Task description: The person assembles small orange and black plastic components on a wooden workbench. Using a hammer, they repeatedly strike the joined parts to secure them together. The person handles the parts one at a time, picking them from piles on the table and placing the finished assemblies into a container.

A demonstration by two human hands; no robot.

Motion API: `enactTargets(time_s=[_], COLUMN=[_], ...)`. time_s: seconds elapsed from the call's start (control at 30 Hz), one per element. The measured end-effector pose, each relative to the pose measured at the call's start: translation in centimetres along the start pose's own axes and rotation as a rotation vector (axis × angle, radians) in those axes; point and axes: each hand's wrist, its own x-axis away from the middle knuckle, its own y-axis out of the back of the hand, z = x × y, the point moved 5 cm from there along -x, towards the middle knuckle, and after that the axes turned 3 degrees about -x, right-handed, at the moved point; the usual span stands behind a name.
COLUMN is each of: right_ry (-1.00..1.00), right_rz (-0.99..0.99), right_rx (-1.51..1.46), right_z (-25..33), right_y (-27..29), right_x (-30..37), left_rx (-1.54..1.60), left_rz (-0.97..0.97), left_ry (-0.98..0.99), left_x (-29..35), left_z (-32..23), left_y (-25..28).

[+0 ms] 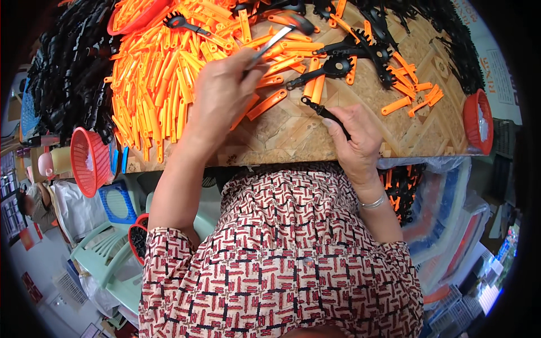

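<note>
**Both hands full over a crowded worktop (420, 132)**

Clock positions are read from the middle of the worktop's near edge. Nearest, below that edge at 8 o'clock, a small red basket (132, 241) holds dark pieces. A second red basket (100, 163), at 9 o'clock by the left corner, has something pale inside, too unclear to name; a third red basket (472, 124), toward 3 o'clock at the right edge, also shows something pale. Bare surface runs along the near edge between the forearms and on the right toward the third basket.

At 2 o'clock the right hand (358, 138) has thumb and fingers closed on a black piece (332, 119), its holed tip angled toward 11. At 11 o'clock the left hand (225, 84) curls its fingers tightly round a metal-shafted tool (276, 42); the dark head is blurred.

Beyond, a pile of orange handles (160, 90) fills 10 o'clock, reaching the near edge. Black toothed spoons (324, 70) lie around 1, loose orange handles (396, 105) at 2. Farther, between 10 and 11, a red bowl (141, 22) holds more orange handles. Black heaps (73, 73) crowd the far left and far right.
</note>
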Motion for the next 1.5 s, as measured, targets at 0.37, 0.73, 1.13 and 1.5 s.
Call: enactTargets(time_s=[0.37,0.73,1.13,1.5], right_ry=[0.013,0.014,-0.015,-0.231], right_rz=[-0.007,-0.025,-0.038,0.023], right_rx=[0.045,-0.019,-0.03,-0.291], right_z=[0.0,-0.2,-0.1,-1.1], right_y=[0.0,0.1,0.0,0.9], right_x=[0.3,0.3,0.4,0.2], left_rx=[-0.408,0.482,-0.086,0.395], left_rz=[0.058,-0.116,0.014,0.073], left_ry=[-0.063,-0.27,-0.107,0.042], left_x=[-4.1,-4.9,-3.4,-2.0], left_z=[-0.2,-0.6,0.4,-0.4], left_y=[-2.4,0.1,-1.2,-1.2])
